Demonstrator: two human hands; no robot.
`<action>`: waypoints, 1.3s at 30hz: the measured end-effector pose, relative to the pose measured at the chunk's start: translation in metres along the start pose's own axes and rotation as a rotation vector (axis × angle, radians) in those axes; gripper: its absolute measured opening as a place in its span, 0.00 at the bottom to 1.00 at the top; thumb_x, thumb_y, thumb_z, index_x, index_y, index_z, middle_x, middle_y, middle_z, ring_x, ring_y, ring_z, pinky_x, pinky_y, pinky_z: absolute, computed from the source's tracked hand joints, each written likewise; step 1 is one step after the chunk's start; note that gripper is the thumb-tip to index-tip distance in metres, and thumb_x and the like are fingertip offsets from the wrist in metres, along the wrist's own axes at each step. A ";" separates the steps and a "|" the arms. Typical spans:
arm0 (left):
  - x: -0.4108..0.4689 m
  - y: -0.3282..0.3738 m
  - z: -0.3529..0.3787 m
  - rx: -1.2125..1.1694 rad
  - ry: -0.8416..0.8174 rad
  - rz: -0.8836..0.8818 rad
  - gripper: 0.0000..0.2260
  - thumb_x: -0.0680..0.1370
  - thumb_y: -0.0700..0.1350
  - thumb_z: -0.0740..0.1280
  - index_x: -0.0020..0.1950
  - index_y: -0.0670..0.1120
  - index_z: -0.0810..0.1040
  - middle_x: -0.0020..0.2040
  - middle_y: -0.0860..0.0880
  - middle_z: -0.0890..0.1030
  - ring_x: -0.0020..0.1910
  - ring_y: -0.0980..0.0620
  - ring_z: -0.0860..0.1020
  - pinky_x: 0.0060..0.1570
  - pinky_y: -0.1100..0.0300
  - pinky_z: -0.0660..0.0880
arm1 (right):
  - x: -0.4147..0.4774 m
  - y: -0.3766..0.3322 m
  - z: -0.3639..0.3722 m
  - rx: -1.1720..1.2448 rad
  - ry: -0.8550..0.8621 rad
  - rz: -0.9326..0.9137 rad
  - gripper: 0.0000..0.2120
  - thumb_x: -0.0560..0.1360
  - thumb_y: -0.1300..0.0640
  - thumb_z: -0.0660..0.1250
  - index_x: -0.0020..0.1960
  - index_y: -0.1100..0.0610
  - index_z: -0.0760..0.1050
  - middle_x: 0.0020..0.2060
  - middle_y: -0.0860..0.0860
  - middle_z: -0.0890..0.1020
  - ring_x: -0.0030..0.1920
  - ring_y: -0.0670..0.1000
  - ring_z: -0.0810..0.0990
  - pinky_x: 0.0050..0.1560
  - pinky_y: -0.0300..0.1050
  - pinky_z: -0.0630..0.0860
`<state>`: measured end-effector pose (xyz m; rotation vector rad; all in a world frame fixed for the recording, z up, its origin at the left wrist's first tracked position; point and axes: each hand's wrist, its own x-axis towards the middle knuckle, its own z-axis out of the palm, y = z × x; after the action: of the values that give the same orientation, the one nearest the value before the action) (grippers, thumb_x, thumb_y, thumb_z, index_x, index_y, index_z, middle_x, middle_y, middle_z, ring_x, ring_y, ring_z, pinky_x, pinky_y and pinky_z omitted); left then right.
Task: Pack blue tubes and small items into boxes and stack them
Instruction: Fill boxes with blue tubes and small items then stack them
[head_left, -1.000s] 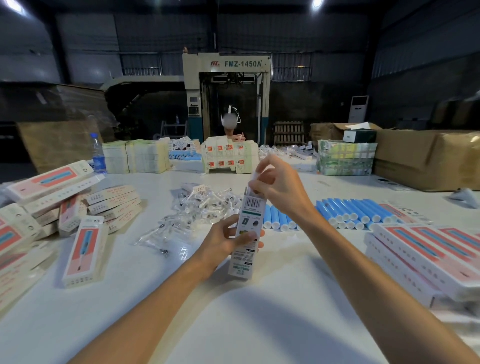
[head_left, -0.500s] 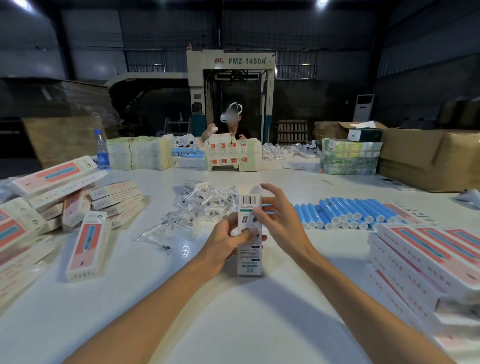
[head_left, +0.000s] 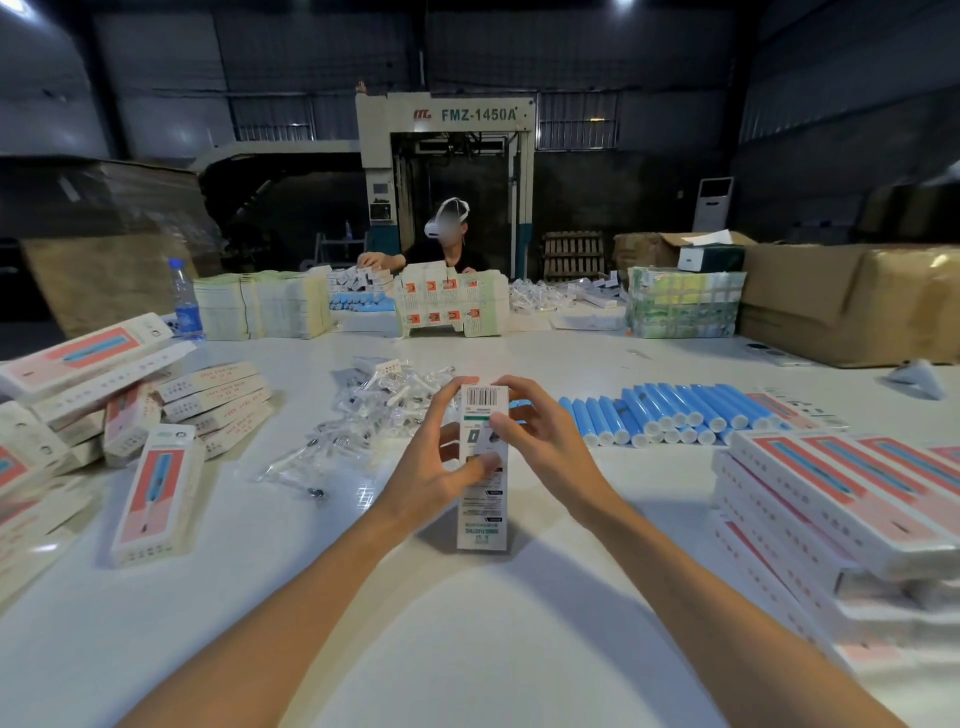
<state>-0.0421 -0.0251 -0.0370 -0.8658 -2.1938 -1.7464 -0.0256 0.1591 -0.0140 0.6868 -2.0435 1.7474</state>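
now i'm holding the box (head_left: 483, 512) upright, with its lower end seemingly resting on the table (head_left: 467, 639). a second ago i was tilting it while my right hand (head_left: 543, 441) was working at its top flap. that hand is now sitting lower, its fingers curling round the right edge of the box. my left hand (head_left: 428, 470) is gripping the left edge, with the thumb lying across the front, so both hands are clamped on the box. the top end is looking shut, so i'm judging this box packed and ready for stacking. the stack of finished boxes (head_left: 841, 499) is lying right of the box, the blue tubes (head_left: 670, 415) behind it to the right, and the bagged small items (head_left: 374, 410) behind it to the left.
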 end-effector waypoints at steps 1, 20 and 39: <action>0.000 -0.001 0.000 0.009 -0.003 0.002 0.39 0.78 0.45 0.78 0.82 0.61 0.59 0.66 0.51 0.83 0.64 0.46 0.84 0.63 0.42 0.81 | 0.001 -0.001 0.000 -0.014 -0.003 0.005 0.14 0.83 0.57 0.69 0.67 0.51 0.74 0.57 0.51 0.84 0.55 0.51 0.84 0.58 0.50 0.82; -0.001 0.007 -0.001 0.040 -0.176 0.004 0.38 0.77 0.48 0.78 0.79 0.63 0.58 0.61 0.54 0.84 0.63 0.49 0.83 0.57 0.58 0.82 | 0.019 -0.022 -0.028 -0.010 0.038 0.034 0.08 0.84 0.56 0.67 0.60 0.58 0.75 0.44 0.55 0.88 0.44 0.55 0.88 0.43 0.45 0.84; -0.005 0.012 0.004 0.114 -0.172 0.020 0.38 0.77 0.52 0.76 0.78 0.67 0.56 0.62 0.61 0.83 0.62 0.53 0.84 0.61 0.50 0.81 | 0.015 -0.030 -0.030 -0.073 0.013 -0.020 0.07 0.83 0.56 0.69 0.56 0.61 0.80 0.45 0.56 0.88 0.47 0.56 0.88 0.49 0.54 0.86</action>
<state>-0.0305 -0.0216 -0.0309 -1.0416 -2.3564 -1.5726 -0.0218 0.1832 0.0241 0.6686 -2.0738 1.6530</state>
